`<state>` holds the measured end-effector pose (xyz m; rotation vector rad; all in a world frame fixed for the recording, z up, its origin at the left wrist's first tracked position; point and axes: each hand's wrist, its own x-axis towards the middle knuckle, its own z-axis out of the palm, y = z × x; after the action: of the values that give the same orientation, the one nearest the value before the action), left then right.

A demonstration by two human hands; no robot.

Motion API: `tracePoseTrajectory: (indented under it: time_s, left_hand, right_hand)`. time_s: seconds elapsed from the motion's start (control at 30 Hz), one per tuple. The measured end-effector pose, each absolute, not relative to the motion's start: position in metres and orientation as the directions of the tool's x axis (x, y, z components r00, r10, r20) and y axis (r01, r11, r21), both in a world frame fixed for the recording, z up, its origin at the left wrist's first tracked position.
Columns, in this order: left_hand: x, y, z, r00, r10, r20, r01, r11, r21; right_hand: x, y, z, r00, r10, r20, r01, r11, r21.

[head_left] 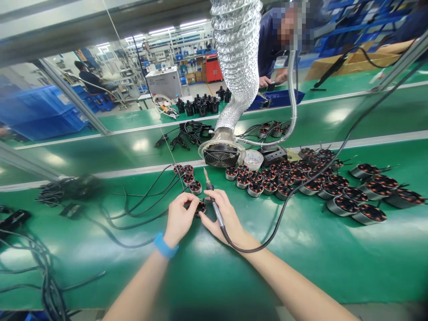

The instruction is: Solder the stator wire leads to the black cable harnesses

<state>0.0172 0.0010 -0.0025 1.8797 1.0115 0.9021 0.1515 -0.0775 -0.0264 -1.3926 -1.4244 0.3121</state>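
Observation:
My right hand (224, 214) is closed around a soldering iron (217, 209), its tip pointing up and away and its cord running off to the right. My left hand (180, 216), with a blue wristband, has thumb and forefinger pinched together over a small motor stator (200, 207) with copper windings. What looks like a thin wire end shows at those fingertips, partly hidden. A black cable (133, 245) runs from the left to beneath my left wrist. The fingers of my right hand rest at the stator's right side. Just beyond stand several stators (195, 187) with black cables.
Many loose stators (256, 188) fill the green bench (301, 263) on the right. A fume extractor (220, 154) under a silver duct (236, 53) and a white bowl (253, 159) stand ahead. Cables (47, 276) lie left. A co-worker (267, 44) works across the bench.

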Motion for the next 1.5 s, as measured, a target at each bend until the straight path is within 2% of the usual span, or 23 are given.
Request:
tracePoseTrajectory:
  time_s: [0.3,0.5,0.63,0.83,0.9,1.03,1.1,1.2,1.3,1.4,1.5]
  left_hand:
    - [0.017,0.003,-0.004,0.443,0.870,0.216,0.302,-0.372,0.878]
    - [0.018,0.003,-0.001,0.460,0.863,0.208,0.277,-0.362,0.890]
    - [0.015,0.001,0.002,0.458,0.857,0.238,0.284,-0.394,0.874]
    - [0.001,0.001,0.006,0.408,0.881,0.240,0.416,-0.413,0.810]
    - [-0.003,0.005,0.005,0.415,0.885,0.212,0.437,-0.398,0.806]
    - [-0.009,0.014,0.006,0.467,0.883,0.034,0.451,-0.272,0.850]
    - [-0.009,0.016,0.008,0.508,0.862,0.000,0.457,-0.269,0.848]
    - [-0.005,0.013,0.011,0.574,0.816,0.070,0.487,-0.408,0.772]
    - [0.003,0.007,0.011,0.601,0.787,0.136,0.578,-0.546,0.606]
    - [0.010,0.003,0.009,0.596,0.795,0.114,0.687,-0.579,0.439]
    - [0.009,0.001,0.010,0.621,0.776,0.111,0.723,-0.622,0.302]
  right_hand:
    - [0.158,-0.081,-0.020,0.308,0.775,0.552,0.534,0.340,-0.775]
    - [0.151,-0.071,-0.034,0.190,0.854,0.484,0.453,0.361,-0.815]
    - [0.152,-0.064,-0.036,0.182,0.845,0.502,0.469,0.374,-0.800]
    - [0.170,-0.072,-0.024,0.065,0.886,0.459,0.568,0.345,-0.747]
    - [0.172,-0.074,-0.022,0.019,0.896,0.445,0.623,0.337,-0.706]
    - [0.169,-0.073,-0.026,-0.018,0.897,0.441,0.674,0.337,-0.657]
    - [0.167,-0.072,-0.030,-0.016,0.891,0.454,0.683,0.341,-0.645]
    - [0.167,-0.073,-0.032,-0.019,0.874,0.485,0.692,0.362,-0.624]
    - [0.166,-0.073,-0.033,-0.037,0.859,0.510,0.705,0.384,-0.596]
    - [0.165,-0.072,-0.033,-0.055,0.846,0.530,0.720,0.401,-0.566]
    - [0.165,-0.072,-0.033,-0.065,0.841,0.537,0.730,0.407,-0.549]
